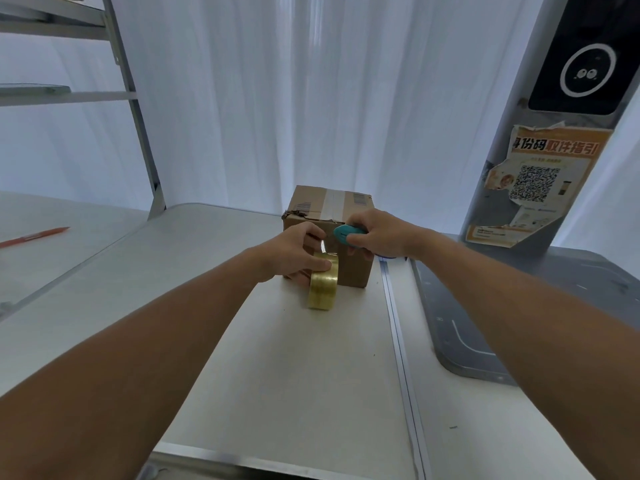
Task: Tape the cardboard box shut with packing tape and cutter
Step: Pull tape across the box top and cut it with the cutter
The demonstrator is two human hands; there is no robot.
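Observation:
A small cardboard box (356,268) stands on the white table (277,358), with a clear strip of tape across its top and down its front face. My left hand (294,252) grips a yellowish roll of packing tape (322,287) held against the box's front, low down. A short stretch of tape runs from the roll up the front. My right hand (377,233) holds a teal cutter (348,233) at the box's upper front edge, just above the roll.
A red pen (34,236) lies on the adjoining table at far left. A metal shelf frame (138,116) rises behind it. At right stands a grey pillar with a poster (533,181) on a grey base (485,323). White curtains hang behind.

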